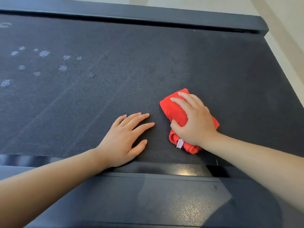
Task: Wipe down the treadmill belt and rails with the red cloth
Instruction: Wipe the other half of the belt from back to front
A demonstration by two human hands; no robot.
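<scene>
Head view: red cloth (174,111) under right hand (195,120)

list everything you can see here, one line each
treadmill belt: one, dark grey, fills the middle of the view
far rail: one, dark, along the top edge of the belt
near rail: one, dark, below the belt
red cloth: one, red, bunched on the belt at right
tag: one, white, on the cloth's near end
spots: about a dozen, pale, on the belt at left
floor: pale, far right
left hand: flat on the belt
right hand: grips the cloth
</scene>
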